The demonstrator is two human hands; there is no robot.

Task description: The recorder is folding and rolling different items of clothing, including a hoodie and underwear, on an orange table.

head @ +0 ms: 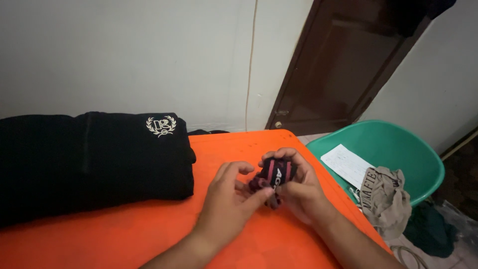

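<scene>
Head view of two bare hands at work over an orange counter (149,234). The right hand (298,192) is clenched around a small rolled bundle of black cloth with pink stripes (277,172), probably a sock or a band, with the fingers curled over its top and far side. The left hand (230,199) meets it from the near left, thumb and fingertips pinching the lower edge of the roll, so both hands are grasping the same item, which is held just above the counter surface between them. Well to the left of the hands lies a folded black garment (94,159) bearing a pale wreath emblem, resting flat on the counter. To the right of the hands, beyond the counter edge, stands a green plastic chair (398,144) carrying a white sheet of paper (348,164) and a crumpled grey-beige cloth (386,199). Judged risk: the roll is small and springy, and the left pinch covers only its edge; a slackened right-hand grip could let it unroll or slip free. Because the hands work near the right edge of the counter, a dropped bundle could fall toward the chair or the floor.
</scene>
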